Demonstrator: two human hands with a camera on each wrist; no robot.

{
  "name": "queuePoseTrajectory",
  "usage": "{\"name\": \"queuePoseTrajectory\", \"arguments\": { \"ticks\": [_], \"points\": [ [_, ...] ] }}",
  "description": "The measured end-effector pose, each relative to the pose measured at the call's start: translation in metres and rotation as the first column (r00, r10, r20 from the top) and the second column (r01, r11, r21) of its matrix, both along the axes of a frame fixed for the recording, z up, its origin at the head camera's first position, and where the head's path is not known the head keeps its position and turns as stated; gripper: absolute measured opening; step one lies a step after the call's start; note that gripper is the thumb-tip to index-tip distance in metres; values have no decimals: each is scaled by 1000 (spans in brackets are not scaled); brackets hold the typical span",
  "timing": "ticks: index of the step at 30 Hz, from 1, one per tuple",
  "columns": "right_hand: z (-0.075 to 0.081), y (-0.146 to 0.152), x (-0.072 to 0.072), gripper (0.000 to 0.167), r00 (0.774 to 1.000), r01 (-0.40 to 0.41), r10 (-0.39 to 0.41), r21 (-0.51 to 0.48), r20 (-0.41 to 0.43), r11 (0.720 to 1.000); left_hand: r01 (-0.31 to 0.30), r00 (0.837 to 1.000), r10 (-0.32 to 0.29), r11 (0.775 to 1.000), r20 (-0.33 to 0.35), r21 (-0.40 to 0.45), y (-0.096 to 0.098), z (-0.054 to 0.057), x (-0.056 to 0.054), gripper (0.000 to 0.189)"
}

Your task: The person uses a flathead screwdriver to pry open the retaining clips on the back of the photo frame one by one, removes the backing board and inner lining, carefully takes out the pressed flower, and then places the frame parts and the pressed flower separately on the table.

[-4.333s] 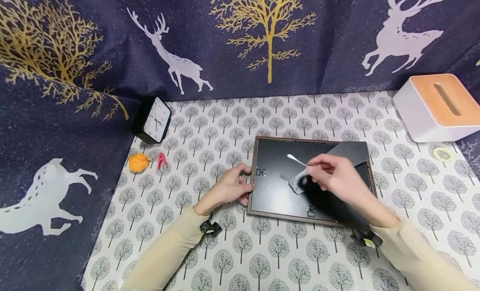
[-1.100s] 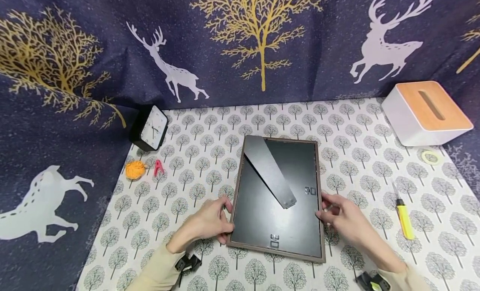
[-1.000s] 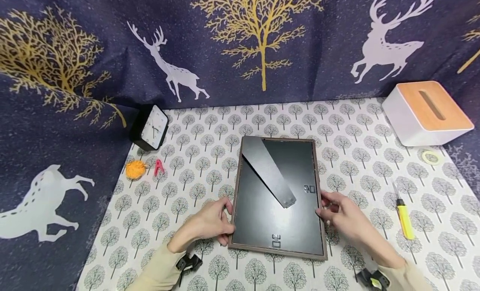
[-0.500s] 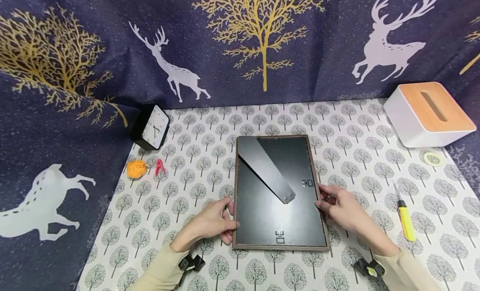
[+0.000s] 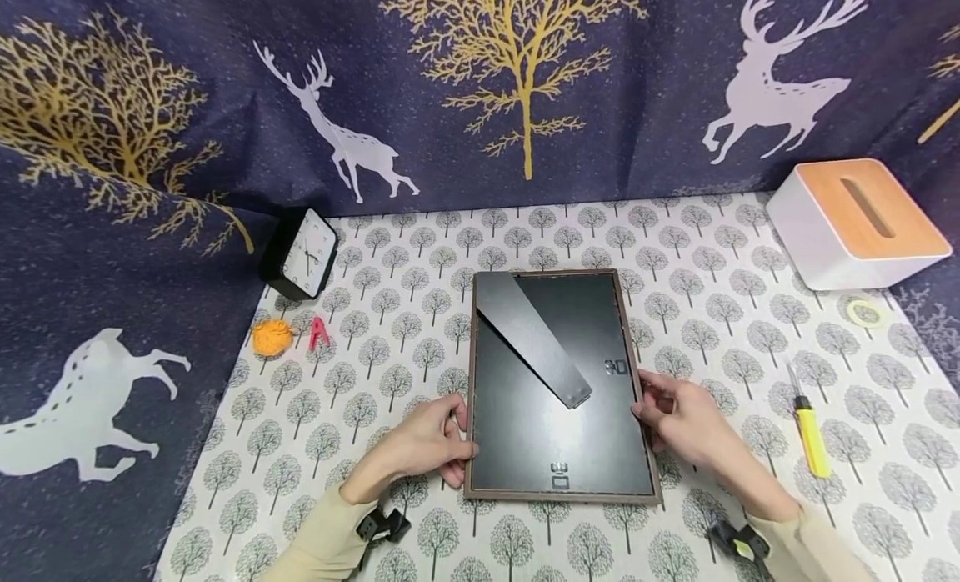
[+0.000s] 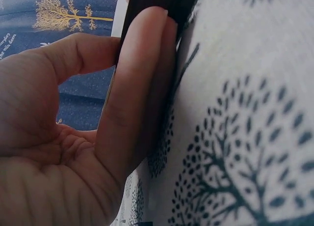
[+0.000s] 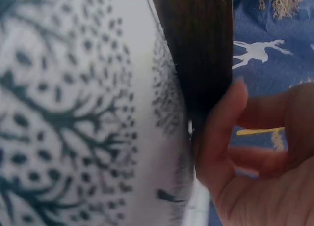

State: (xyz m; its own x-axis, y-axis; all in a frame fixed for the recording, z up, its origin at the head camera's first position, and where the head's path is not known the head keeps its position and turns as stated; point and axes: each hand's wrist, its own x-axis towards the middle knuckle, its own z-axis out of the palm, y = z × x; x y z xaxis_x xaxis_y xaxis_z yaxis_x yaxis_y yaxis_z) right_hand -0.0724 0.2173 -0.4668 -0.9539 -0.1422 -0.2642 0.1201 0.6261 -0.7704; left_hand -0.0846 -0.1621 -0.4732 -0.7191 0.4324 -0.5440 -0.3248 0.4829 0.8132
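A rectangular picture frame (image 5: 558, 496) is set back side up between the hands on a white tree-printed cloth (image 5: 390, 315); whether it is slightly raised cannot be told. Its narrow brown rim is fitted round a smooth black back panel (image 5: 525, 440), on which a soft glare is reflected. Part of that panel is covered by a flat, dark grey strut (image 5: 528, 332), laid diagonally from the far left corner. The left rim is pinched between curled fingers and thumb by the left hand (image 5: 429, 436); the right rim is gripped likewise by the right hand (image 5: 684, 415). Short stretches of rim are hidden by both.

To the right are placed a yellow-handled tool (image 5: 812, 440), a pale tape ring (image 5: 866, 323) and a white box (image 5: 836, 232) topped with slotted wood-coloured board. To the left are seen a fuzzy orange ball (image 5: 272, 338), a red clip (image 5: 318, 325) and a black-cased clock (image 5: 309, 255). The scene is backed by a navy, deer-printed hanging (image 5: 480, 107).
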Motion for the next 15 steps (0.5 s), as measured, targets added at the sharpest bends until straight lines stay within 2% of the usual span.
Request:
{"name": "queuePoseTrajectory", "arguments": {
  "ticks": [4, 7, 9, 11, 15],
  "points": [
    [10, -8, 3, 63, 990, 32, -16, 112, -137, 993, -12, 1000, 12, 1000, 3, 6, 0, -2, 0, 32],
    [18, -18, 4, 58, 982, 23, 8, 161, -189, 987, -19, 1000, 19, 1000, 5, 18, 0, -3, 1, 32],
    [20, -27, 4, 56, 978, -18, 56, 185, -202, 983, -18, 1000, 18, 999, 1, 27, -1, -4, 1, 31],
    [20, -38, 3, 58, 976, -77, 121, 232, -180, 970, -19, 1000, 19, 999, -3, 30, -2, -4, 1, 31],
    [20, -57, -3, 70, 957, -179, 249, 372, -150, 911, -26, 1000, 27, 999, -10, 39, -1, -4, 1, 29]
  ]
}}
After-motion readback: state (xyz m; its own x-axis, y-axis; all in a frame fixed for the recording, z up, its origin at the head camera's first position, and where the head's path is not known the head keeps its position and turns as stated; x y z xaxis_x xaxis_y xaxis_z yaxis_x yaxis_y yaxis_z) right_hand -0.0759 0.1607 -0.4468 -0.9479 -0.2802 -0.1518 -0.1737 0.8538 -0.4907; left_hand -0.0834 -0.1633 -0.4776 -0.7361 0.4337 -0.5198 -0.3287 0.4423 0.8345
